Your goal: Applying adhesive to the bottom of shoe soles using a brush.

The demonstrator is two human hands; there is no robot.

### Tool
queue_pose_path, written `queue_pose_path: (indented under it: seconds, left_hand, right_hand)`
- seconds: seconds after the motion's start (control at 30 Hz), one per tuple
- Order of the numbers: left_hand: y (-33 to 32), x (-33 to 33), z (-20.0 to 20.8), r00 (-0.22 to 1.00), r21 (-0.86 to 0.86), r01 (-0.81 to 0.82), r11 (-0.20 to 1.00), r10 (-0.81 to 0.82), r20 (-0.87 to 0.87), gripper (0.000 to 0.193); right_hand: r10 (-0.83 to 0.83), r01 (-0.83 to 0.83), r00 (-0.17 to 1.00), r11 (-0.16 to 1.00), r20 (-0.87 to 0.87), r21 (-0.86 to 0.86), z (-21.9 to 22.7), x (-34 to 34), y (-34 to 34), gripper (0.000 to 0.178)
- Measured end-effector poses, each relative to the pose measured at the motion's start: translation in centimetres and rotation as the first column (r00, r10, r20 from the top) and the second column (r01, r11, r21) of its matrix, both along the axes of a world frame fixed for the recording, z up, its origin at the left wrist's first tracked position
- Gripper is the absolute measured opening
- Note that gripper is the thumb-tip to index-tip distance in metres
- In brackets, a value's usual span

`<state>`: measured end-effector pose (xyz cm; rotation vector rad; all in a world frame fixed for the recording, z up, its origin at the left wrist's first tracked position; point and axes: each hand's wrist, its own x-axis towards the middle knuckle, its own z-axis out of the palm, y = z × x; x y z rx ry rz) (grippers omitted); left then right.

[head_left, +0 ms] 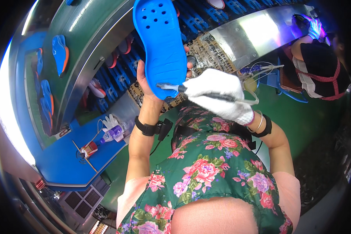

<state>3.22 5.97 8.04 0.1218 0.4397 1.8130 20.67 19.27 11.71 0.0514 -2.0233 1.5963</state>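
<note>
My bare left hand [147, 86] is closed around a blue shoe sole [163, 50] from beneath, thumb on its left edge and fingertips showing at the right edge. The sole has a raised rim, a cluster of small round holes at the far end, and fine ridges across the middle. In a white knitted glove, my right hand [216, 91] grips a brush [178, 87] with a dark handle. The brush tip lies over the near, heel end of the sole, inside the rim. From the back of the handle runs a pale tube [254, 97].
Blue-and-orange soles [60, 54] rest on a green belt at left. Beyond my hands runs a rack of blue holders [197, 19] beside a metal rail [257, 29]. A blue table [66, 160] carries a purple-labelled bottle [115, 132]. Another person [319, 62] sits at far right.
</note>
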Motion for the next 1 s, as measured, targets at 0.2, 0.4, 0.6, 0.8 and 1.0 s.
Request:
queue_pose_path:
  seconds: [0.2,0.4,0.6,0.8,1.0]
  left_hand:
    - [0.2,-0.9,-1.4,0.980,0.303,0.132,0.944,-0.170,0.105,0.109]
    - [0.0,-0.8,0.3,0.961,0.195,0.225,0.955,-0.250,0.117,0.108]
    - [0.0,-1.6,1.1,0.930,-0.181,0.228,0.957,-0.269,-0.249,0.112]
    - [-0.1,-1.4,0.5,0.947,-0.085,0.243,0.966,-0.255,-0.193,0.111]
    - [-0.4,-1.2,-0.7,0.961,0.220,0.254,0.942,-0.271,0.051,0.095]
  right_hand:
    - [0.220,-0.212,0.975,0.961,0.030,-0.178,0.5,1.3,-0.8,0.016]
    - [0.006,-0.003,1.000,0.989,-0.017,0.147,0.6,1.2,0.4,0.024]
    - [0.113,-0.084,0.990,0.953,-0.087,0.290,-0.3,2.3,-1.8,0.026]
    - [0.031,-0.030,0.999,0.998,0.022,-0.063,0.3,1.7,-1.3,0.011]
    - [0.120,-0.091,0.990,0.946,0.076,-0.311,0.4,1.7,-1.4,0.015]
